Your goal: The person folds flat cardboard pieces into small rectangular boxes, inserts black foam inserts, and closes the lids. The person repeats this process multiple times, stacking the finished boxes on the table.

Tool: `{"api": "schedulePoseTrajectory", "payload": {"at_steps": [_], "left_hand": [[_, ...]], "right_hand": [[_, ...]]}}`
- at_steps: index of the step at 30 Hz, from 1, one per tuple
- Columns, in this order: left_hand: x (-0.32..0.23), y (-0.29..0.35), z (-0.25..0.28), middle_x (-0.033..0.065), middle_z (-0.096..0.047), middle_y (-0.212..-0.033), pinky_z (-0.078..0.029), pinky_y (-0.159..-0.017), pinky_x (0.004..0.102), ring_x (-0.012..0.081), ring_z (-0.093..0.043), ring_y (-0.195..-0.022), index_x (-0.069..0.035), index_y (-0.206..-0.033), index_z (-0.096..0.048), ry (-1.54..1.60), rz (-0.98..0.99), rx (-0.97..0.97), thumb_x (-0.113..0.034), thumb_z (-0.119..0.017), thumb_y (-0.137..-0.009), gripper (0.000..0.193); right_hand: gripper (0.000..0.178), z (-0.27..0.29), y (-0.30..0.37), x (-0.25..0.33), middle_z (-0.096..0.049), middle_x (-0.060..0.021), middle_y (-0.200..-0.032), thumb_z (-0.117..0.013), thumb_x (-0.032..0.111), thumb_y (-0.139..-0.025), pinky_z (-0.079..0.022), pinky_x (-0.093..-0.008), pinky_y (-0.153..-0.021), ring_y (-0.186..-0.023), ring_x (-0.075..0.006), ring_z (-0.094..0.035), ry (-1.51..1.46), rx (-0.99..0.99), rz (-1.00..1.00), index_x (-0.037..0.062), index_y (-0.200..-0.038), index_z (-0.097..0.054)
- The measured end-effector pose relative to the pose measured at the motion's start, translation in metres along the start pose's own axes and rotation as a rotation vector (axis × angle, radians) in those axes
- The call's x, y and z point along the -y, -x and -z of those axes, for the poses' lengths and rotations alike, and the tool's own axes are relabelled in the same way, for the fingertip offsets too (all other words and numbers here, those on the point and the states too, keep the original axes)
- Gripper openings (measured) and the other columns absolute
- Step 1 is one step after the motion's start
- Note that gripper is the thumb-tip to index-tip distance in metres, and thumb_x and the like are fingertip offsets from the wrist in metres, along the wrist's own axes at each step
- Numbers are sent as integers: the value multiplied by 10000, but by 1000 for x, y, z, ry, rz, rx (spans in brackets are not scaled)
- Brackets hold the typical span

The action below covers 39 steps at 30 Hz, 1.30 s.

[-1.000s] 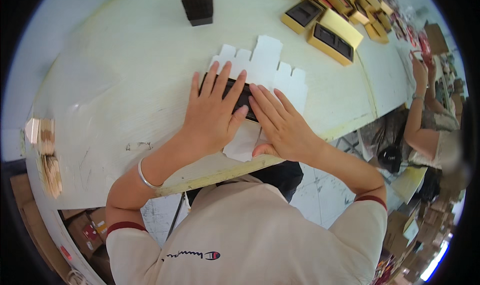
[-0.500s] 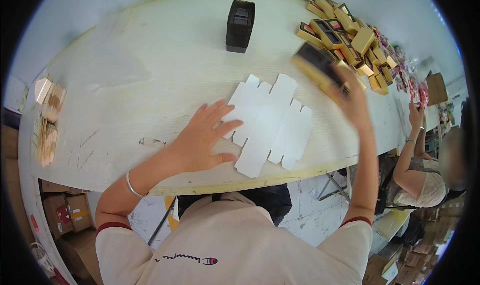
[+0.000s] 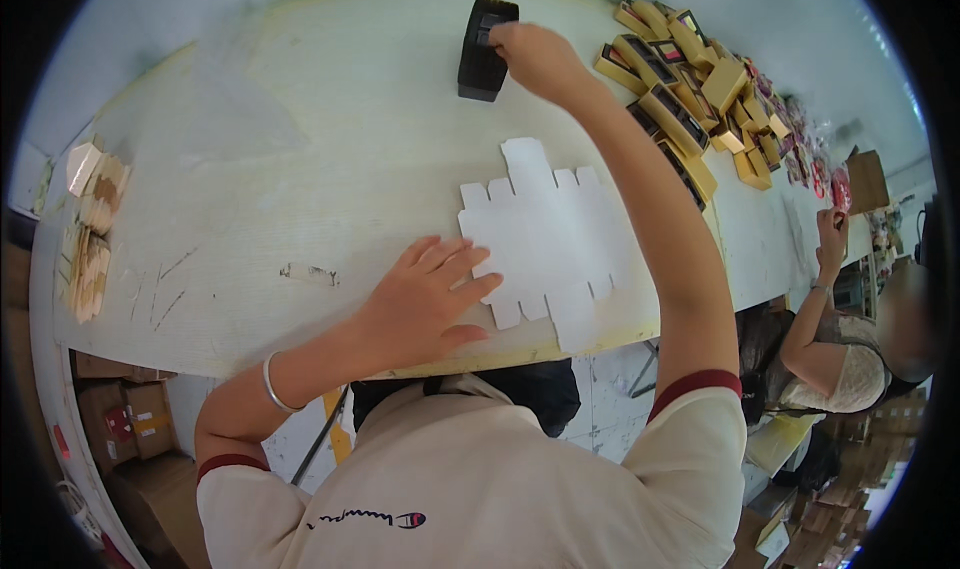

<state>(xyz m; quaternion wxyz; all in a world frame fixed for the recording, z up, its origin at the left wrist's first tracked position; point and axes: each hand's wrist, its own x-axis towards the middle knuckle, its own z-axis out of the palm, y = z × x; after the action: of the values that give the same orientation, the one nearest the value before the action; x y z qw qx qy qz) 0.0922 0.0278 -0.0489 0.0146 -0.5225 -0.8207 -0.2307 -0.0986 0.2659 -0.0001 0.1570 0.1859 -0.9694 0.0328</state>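
Note:
Flat in front of me lies a white unfolded carton blank (image 3: 540, 234) with notched flaps. My left hand (image 3: 425, 294) is open, its fingers spread over the blank's left edge. Farther off stands a tall, open-topped black box (image 3: 483, 69) with black pieces inside. My right hand (image 3: 540, 57) reaches across to its top, fingers closed at the opening; what they pinch is hidden. Beside my right forearm, a gold box with a dark inside (image 3: 672, 117) lies at the near side of a heap of similar gold boxes (image 3: 724, 84).
Stacked folded card pieces (image 3: 92, 259) stand at the table's left end. Clear plastic film (image 3: 240, 119) lies on the far left of the table (image 3: 330, 179). Another person's arm (image 3: 815, 299) works at the right, near red-and-clear packets (image 3: 838, 187) and a brown carton (image 3: 867, 179).
My right hand has let go of the gold box at the heap and moved left to the black box, which now leans slightly. The white blank has turned; my left hand stays beside it.

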Motion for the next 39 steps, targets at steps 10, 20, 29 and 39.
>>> {"api": "schedulePoseTrajectory", "payload": {"at_steps": [10,20,29,39], "left_hand": [[-2,-5,-27,102,-567,-1118,-409,-975,465,272,-526,-1073,-59,-1069,-617,-217,-198,158,-257,-747,-685,451],[-7,-23,-7,118,-591,-1098,-483,-858,345,283,-543,-1043,-35,-997,-617,34,-61,264,-303,-726,-723,399],[6,-63,-9,180,-631,-800,-456,-699,417,340,-599,-756,-16,-824,-611,347,300,229,-158,-573,-867,153],[13,-53,-26,29,-535,-890,-450,-696,350,225,-531,-836,-72,-887,-598,-1,-47,-54,-184,-735,-709,251]], "right_hand": [[109,-4,-19,-16,-652,-148,-826,-648,125,-803,-494,-424,-701,-812,-331,-619,-221,-98,28,19,-816,-629],[221,17,17,-5,-610,-142,-1067,-631,261,-882,-477,-392,-763,-851,-249,-608,-310,-268,115,85,-1014,-645],[364,70,224,69,-611,-134,-1000,-721,201,-753,-469,-386,-747,-879,-283,-590,-442,-55,83,22,-1052,-615],[319,15,247,77,-559,-113,-1042,-674,92,-745,-470,-357,-824,-928,-259,-560,-174,-8,209,-16,-1035,-595]]}}
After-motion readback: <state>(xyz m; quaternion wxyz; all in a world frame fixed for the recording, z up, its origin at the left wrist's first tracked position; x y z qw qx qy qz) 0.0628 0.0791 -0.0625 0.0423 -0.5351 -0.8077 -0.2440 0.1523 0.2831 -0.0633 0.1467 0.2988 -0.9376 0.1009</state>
